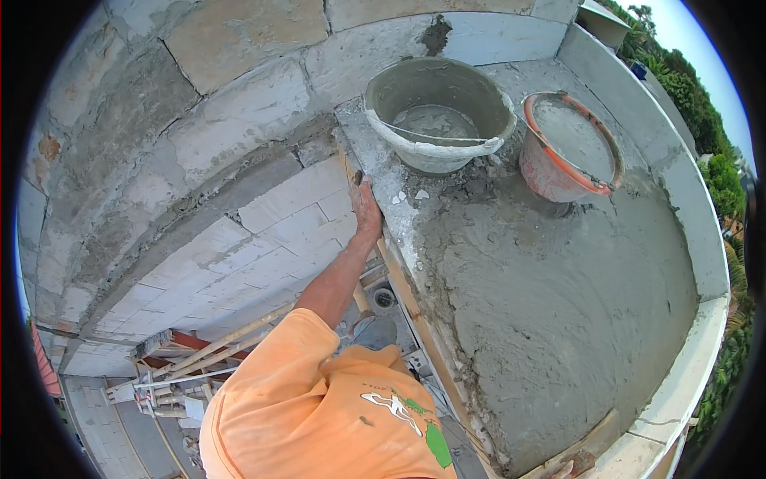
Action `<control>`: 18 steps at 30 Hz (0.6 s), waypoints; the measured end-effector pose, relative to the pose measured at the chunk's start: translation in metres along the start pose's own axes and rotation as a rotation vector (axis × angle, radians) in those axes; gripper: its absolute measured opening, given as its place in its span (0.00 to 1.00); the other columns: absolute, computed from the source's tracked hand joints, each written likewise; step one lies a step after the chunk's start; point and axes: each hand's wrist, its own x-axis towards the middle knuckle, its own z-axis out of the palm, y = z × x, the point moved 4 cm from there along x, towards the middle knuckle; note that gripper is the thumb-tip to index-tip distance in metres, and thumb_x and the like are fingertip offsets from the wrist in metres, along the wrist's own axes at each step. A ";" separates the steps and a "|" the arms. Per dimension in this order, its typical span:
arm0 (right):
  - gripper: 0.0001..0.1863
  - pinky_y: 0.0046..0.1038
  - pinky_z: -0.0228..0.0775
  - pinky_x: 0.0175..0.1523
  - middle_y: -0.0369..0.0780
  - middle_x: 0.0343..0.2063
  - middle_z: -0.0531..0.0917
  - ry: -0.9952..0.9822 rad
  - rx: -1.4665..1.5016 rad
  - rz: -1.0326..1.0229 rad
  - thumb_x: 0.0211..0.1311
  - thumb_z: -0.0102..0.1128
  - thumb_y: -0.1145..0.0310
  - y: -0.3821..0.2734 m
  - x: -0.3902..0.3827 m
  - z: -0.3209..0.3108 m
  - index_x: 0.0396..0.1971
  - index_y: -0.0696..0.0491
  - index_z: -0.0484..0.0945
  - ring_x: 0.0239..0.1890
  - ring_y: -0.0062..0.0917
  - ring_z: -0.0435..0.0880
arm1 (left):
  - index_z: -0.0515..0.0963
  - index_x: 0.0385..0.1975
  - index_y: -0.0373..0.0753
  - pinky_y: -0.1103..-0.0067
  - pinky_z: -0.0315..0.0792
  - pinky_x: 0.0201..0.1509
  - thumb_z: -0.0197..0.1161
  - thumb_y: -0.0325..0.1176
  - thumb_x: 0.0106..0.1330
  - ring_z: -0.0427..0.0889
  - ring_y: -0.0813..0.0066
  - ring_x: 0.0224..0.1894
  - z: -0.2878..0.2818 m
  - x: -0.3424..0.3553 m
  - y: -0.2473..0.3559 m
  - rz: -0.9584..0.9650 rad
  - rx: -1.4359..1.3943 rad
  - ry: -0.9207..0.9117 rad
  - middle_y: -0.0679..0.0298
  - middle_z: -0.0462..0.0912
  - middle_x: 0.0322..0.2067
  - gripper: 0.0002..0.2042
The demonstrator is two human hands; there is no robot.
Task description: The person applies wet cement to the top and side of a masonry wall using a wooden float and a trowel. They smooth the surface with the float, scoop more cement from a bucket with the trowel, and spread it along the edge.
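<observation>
My left hand (366,209) reaches forward and grips the wooden edge board (403,279) along the left side of a raised concrete slab. A small dark spot shows by its fingertips; I cannot make out what it is. At the bottom right, only part of my right hand (568,469) shows, its fingers against a wooden strip (594,437) that lies on the mortar. Wet grey mortar (558,311) covers much of the slab, smoother in the middle and ragged along the left edge.
A large mortar-coated tub (439,160) and an orange-rimmed bucket (558,172) of grey mix stand at the slab's far end. A low pale wall (702,263) borders the right. Block wall (271,239) rises left. Below the slab's left edge is a drop with bamboo poles (231,343).
</observation>
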 end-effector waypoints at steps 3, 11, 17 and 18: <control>0.33 0.47 0.72 0.47 0.53 0.36 0.84 0.321 0.022 -0.201 0.64 0.49 0.40 -0.002 0.002 -0.003 0.43 0.58 0.82 0.38 0.50 0.82 | 0.68 0.58 0.30 0.69 0.60 0.63 0.46 0.49 0.72 0.68 0.59 0.57 -0.012 0.011 -0.015 -0.001 -0.043 -0.024 0.51 0.71 0.53 0.27; 0.26 0.41 0.71 0.51 0.50 0.39 0.83 0.576 0.095 -0.433 0.64 0.54 0.48 -0.009 -0.003 -0.012 0.46 0.57 0.79 0.42 0.46 0.80 | 0.65 0.61 0.28 0.68 0.55 0.67 0.45 0.49 0.73 0.64 0.57 0.61 -0.003 0.013 -0.017 -0.001 -0.134 -0.066 0.48 0.66 0.57 0.29; 0.17 0.37 0.71 0.52 0.44 0.40 0.83 0.393 0.528 -0.442 0.67 0.53 0.58 -0.025 -0.001 -0.022 0.49 0.53 0.77 0.44 0.39 0.81 | 0.62 0.62 0.26 0.68 0.54 0.69 0.43 0.47 0.74 0.62 0.56 0.63 -0.005 0.005 -0.008 0.078 -0.004 -0.051 0.47 0.64 0.60 0.29; 0.16 0.37 0.70 0.53 0.43 0.41 0.83 0.307 0.531 -0.345 0.67 0.53 0.60 -0.026 -0.002 -0.022 0.50 0.51 0.77 0.45 0.38 0.81 | 0.62 0.62 0.25 0.68 0.53 0.69 0.43 0.46 0.74 0.62 0.56 0.63 -0.005 0.004 -0.007 0.090 0.009 -0.045 0.47 0.64 0.61 0.29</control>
